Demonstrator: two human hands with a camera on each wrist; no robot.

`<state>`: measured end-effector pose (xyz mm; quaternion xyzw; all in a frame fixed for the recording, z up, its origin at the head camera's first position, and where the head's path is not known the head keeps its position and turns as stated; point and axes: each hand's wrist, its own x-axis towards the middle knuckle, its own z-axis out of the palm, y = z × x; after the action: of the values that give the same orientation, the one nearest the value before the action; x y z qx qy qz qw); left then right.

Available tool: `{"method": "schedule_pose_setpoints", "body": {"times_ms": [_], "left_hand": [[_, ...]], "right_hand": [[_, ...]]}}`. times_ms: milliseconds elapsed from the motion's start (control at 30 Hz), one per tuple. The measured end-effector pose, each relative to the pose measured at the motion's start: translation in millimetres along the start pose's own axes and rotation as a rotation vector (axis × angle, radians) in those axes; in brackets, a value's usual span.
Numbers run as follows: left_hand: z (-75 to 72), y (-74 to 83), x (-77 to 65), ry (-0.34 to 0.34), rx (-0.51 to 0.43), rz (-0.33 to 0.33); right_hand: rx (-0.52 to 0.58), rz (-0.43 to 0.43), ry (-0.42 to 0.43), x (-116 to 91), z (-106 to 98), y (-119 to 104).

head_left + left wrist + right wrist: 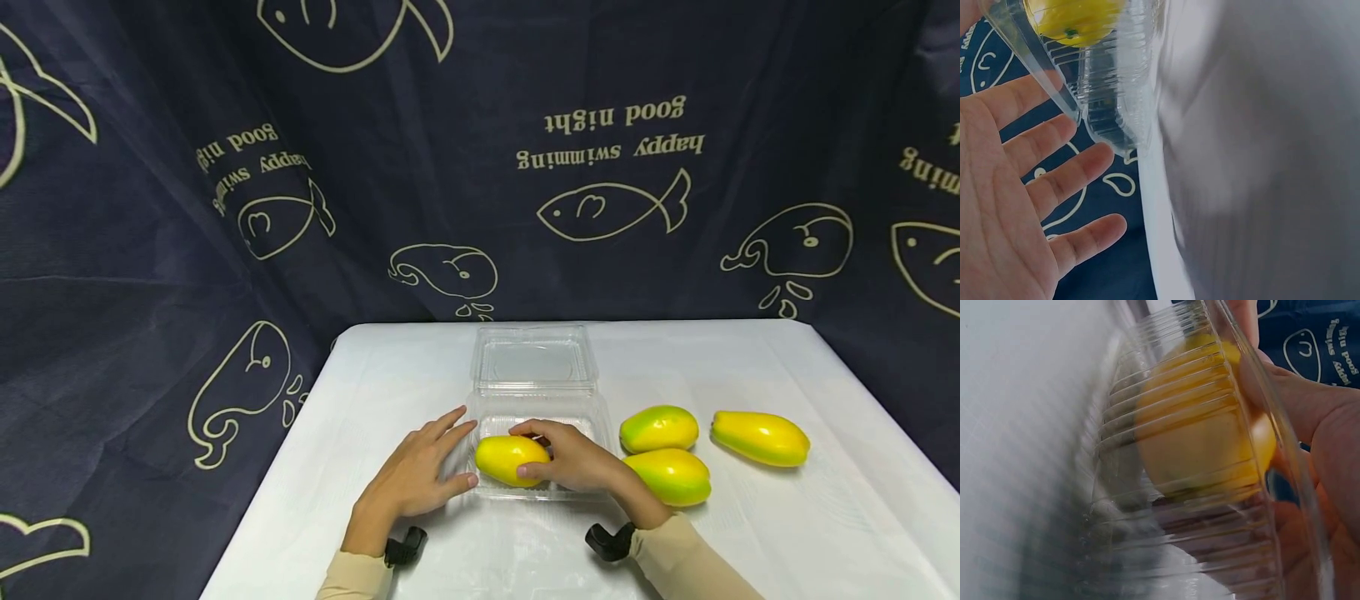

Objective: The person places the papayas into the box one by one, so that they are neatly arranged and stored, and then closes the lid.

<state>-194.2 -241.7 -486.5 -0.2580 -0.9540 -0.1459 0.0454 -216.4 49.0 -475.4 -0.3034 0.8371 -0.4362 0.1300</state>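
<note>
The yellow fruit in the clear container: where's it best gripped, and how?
I'd take the yellow fruit across its rounded middle, from above: it lies lengthwise left to right, and the clear container walls it in, likely hindering a sideways approach.

The container (491, 425) holds one fruit (501, 460); three others (662, 429) lie right.

Fruit (501, 458) smooth, glossy; container (536, 387) ribbed plastic; backdrop (450, 167) matt cloth.

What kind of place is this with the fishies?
Maybe a curtained-off work corner: navy fish-print cloth behind a white-covered table, which holds papaya-like fruits and a clear clamshell container.
</note>
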Motion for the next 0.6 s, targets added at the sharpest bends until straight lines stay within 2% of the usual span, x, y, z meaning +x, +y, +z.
{"method": "schedule_pose_setpoints", "body": {"times_ms": [367, 600], "left_hand": [[0.5, 0.2, -1.5, -0.003, -0.009, -0.014], [1.9, 0.6, -0.7, 0.003, 0.0, -0.006]], "right_hand": [[0.016, 0.031, -0.038, -0.3, 2.8, -2.0], [0.032, 0.014, -0.066, -2.1, 3.9, -0.7]]}}
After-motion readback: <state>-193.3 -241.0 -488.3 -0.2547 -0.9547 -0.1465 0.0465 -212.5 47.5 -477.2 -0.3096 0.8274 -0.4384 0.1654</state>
